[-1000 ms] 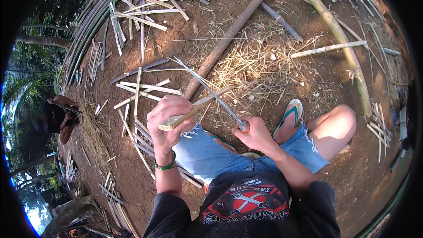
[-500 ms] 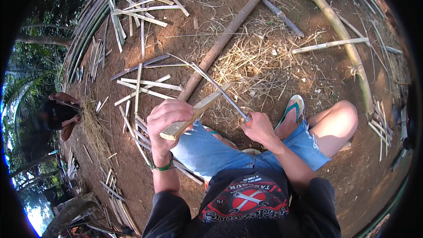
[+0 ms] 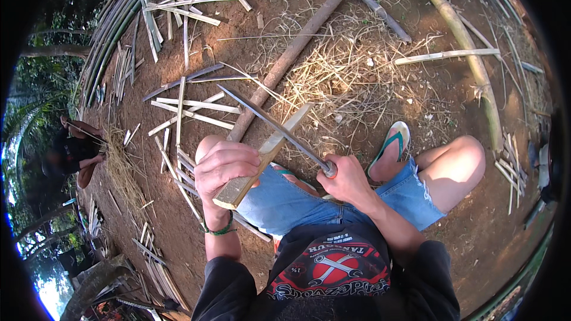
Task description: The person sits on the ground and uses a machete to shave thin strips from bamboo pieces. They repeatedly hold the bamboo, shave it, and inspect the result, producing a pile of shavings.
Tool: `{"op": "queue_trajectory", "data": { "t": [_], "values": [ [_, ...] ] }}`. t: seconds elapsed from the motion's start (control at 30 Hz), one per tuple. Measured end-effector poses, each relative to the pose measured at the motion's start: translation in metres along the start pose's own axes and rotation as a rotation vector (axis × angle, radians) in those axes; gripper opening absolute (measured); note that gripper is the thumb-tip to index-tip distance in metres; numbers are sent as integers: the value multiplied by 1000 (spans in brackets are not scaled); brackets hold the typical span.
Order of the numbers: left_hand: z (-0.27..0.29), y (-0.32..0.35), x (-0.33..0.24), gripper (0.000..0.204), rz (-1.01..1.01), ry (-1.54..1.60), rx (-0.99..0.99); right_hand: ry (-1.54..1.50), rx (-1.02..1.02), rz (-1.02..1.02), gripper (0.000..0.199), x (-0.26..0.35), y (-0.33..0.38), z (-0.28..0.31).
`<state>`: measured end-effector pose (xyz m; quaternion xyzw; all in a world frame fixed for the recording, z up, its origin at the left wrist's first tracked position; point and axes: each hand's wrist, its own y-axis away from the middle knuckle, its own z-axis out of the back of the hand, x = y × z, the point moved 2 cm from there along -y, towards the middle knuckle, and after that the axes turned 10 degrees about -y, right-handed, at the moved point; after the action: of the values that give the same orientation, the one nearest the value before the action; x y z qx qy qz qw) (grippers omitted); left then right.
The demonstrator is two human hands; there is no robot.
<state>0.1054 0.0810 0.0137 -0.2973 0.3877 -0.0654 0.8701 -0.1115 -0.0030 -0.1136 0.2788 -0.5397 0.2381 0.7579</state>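
In the head view, my left hand (image 3: 223, 171) is closed round a flat, tapered wooden piece (image 3: 238, 190). Its thick, square-cut end points toward me, and the narrow end slopes away up to the right. A long-bladed knife (image 3: 265, 117) is in my right hand (image 3: 351, 182), whose fingers wrap the handle and mostly hide it. The blade runs up and leftward, crossing over the wooden piece beyond my left fingers; whether the two touch I cannot tell. Both hands are above my lap, the left over one thigh.
A long brown pole (image 3: 297, 53) lies on the soil ahead, beside a heap of shavings (image 3: 339, 77). Split bamboo strips (image 3: 196, 113) are scattered at left. A curved bamboo pole (image 3: 458, 30) lies at right. Another person (image 3: 74, 151) sits at far left.
The knife has swung leftward and turned, so more of the blade's flat side shows. My left hand and the wooden piece have shifted slightly toward me.
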Motion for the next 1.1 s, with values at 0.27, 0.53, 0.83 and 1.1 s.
{"op": "queue_trajectory", "data": {
  "t": [0.27, 0.53, 0.83, 1.1],
  "values": [
    [1, 4, -3, 25, -30, -25, -3, 52, 50, -92, 25, -1, -1, 0],
    [1, 5, -2, 26, -48, -44, -16, 30, 38, -252, 25, -52, -9, -8],
    [-1, 9, 1, 29, -8, -112, -134, 156, 31, -429, 30, -101, -34, -13],
    [0, 18, 10, 26, 96, -251, -387, -47, -7, -60, 22, 18, -6, -14]
  ]
}}
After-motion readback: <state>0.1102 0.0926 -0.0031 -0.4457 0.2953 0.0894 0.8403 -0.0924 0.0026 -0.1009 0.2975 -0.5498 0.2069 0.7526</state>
